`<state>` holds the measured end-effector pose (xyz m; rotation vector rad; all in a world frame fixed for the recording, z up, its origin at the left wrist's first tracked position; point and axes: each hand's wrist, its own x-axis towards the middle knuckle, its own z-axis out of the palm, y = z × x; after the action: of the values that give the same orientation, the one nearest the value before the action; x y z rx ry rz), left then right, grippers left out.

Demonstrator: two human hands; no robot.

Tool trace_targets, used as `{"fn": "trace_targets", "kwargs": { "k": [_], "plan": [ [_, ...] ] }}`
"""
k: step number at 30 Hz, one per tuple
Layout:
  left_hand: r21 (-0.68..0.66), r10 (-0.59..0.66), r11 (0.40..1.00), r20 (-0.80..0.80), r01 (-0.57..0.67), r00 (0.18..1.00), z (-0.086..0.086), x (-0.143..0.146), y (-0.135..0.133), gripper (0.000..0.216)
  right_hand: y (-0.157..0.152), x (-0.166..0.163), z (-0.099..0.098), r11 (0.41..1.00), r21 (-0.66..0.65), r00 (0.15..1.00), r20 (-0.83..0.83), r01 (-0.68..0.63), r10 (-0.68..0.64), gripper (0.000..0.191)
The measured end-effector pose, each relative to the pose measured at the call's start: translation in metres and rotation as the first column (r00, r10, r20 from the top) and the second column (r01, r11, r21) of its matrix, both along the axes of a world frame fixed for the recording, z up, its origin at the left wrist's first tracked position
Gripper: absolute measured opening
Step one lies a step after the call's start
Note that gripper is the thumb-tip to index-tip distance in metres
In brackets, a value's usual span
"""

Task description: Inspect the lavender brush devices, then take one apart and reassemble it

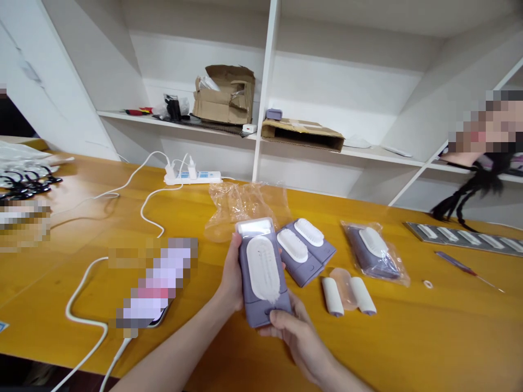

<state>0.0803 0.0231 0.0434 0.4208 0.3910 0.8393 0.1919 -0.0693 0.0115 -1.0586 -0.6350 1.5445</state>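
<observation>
Both hands hold a flat purple-grey handheld device [263, 267] above the table, with a white oval bristle-like pad on its face and a shiny clear-white top end. My left hand [232, 272] is closed around its left edge, thumb along the side. At the lower end, my right hand [296, 329] grips the bottom, its thumb by the round button and its fingers partly hidden underneath. Just behind lie two similar purple devices [304, 267] with white pads. To the right are two white rollers [363, 295] with purple ends, resting by a translucent pinkish piece [343, 286].
Another device in a clear bag [373, 250] lies to the right, near a thin screwdriver [461, 265] and a small ring [427, 284]. Crumpled plastic [245, 204] and a power strip [194, 177] sit behind. On the left, a phone [157, 286] trails a white cable. A person is at far right.
</observation>
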Motion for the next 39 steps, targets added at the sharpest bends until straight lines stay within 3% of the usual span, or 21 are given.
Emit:
{"fn": "trace_targets", "kwargs": {
  "k": [6, 13, 21, 33, 39],
  "plan": [
    [0.005, 0.013, 1.0, 0.009, -0.013, 1.0, 0.0003, 0.0025, -0.0037, 0.075, 0.0032, 0.0007, -0.0003, 0.998, 0.063, 0.996, 0.083, 0.023, -0.028, 0.043],
    [-0.003, -0.007, 1.0, -0.047, 0.007, 0.999, -0.0013, 0.0032, -0.004, 0.082, 0.006, -0.0018, 0.0003, 0.997, 0.046, 0.992, 0.117, -0.061, 0.056, 0.036],
    [-0.014, 0.019, 1.0, -0.021, -0.02, 1.0, 0.0007, 0.0051, -0.007, 0.077, 0.0078, -0.0029, -0.0012, 0.992, 0.128, 0.995, 0.095, -0.001, -0.011, 0.022],
    [-0.04, 0.004, 0.999, -0.036, -0.005, 0.999, -0.0008, 0.0057, -0.0065, 0.079, 0.0037, -0.0042, 0.0041, 0.999, 0.032, 0.991, 0.127, 0.032, -0.036, 0.03],
    [-0.047, -0.011, 0.999, -0.052, 0.009, 0.999, -0.0004, 0.006, -0.0081, 0.082, 0.0049, -0.0028, 0.0071, 0.998, 0.022, 0.993, 0.107, -0.054, 0.052, 0.034]
  ]
}}
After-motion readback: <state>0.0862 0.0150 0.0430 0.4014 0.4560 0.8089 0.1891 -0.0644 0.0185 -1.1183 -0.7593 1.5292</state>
